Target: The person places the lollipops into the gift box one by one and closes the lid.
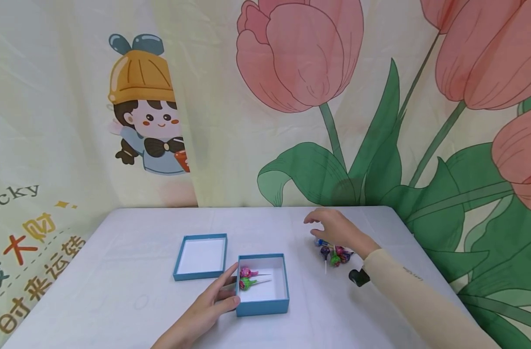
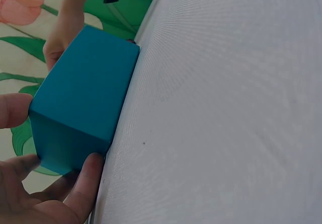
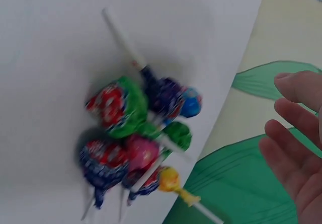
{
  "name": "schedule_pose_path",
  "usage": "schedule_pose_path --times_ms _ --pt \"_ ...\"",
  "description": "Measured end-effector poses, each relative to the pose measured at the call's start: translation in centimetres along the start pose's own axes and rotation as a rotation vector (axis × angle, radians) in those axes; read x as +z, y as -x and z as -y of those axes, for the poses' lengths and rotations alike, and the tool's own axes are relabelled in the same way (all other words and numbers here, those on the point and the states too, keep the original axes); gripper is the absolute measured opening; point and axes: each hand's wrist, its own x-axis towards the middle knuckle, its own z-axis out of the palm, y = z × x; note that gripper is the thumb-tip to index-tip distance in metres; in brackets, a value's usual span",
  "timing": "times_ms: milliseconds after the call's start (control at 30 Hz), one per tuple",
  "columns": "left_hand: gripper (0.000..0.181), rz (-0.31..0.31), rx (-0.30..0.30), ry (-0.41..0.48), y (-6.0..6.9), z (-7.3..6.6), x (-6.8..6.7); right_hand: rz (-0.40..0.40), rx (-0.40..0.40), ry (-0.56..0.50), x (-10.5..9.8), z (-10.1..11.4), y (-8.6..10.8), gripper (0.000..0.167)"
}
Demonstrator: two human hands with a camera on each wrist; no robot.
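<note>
My left hand (image 1: 210, 303) grips the left side of an open blue box (image 1: 262, 307) with a white inside. In the left wrist view its fingers and thumb press against one end of the box (image 2: 85, 83). Inside, by the left wall, lie a pink lollipop (image 1: 246, 272) and a green lollipop (image 1: 246, 283), sticks pointing right. My right hand (image 1: 337, 228) hovers over the far side of a pile of wrapped lollipops (image 1: 336, 258), its fingers loosely bent and holding nothing. The right wrist view shows the pile near, with a green-and-red lollipop (image 3: 121, 108) and a yellow lollipop (image 3: 170, 178).
A blue-rimmed box lid (image 1: 200, 277) lies with its white inside up, behind and left of the box. All of it rests on a white-covered table (image 1: 117, 291). A printed curtain (image 1: 222, 121) with tulips hangs behind the table.
</note>
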Motion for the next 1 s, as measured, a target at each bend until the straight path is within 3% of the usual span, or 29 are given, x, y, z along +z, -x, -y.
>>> schedule_pose_path --times_ms 433,800,1000 --pt "0.077 -0.014 -0.023 -0.001 0.0 -0.1 0.0 0.011 0.034 -0.012 0.2 -4.0 1.4 0.030" --pt "0.078 -0.028 -0.037 -0.003 0.0 -0.1 0.1 0.051 0.172 -0.047 0.8 -6.9 2.4 0.034" --pt "0.078 -0.019 -0.028 -0.003 0.0 -0.1 0.1 0.045 0.176 -0.020 0.9 -8.0 2.6 0.033"
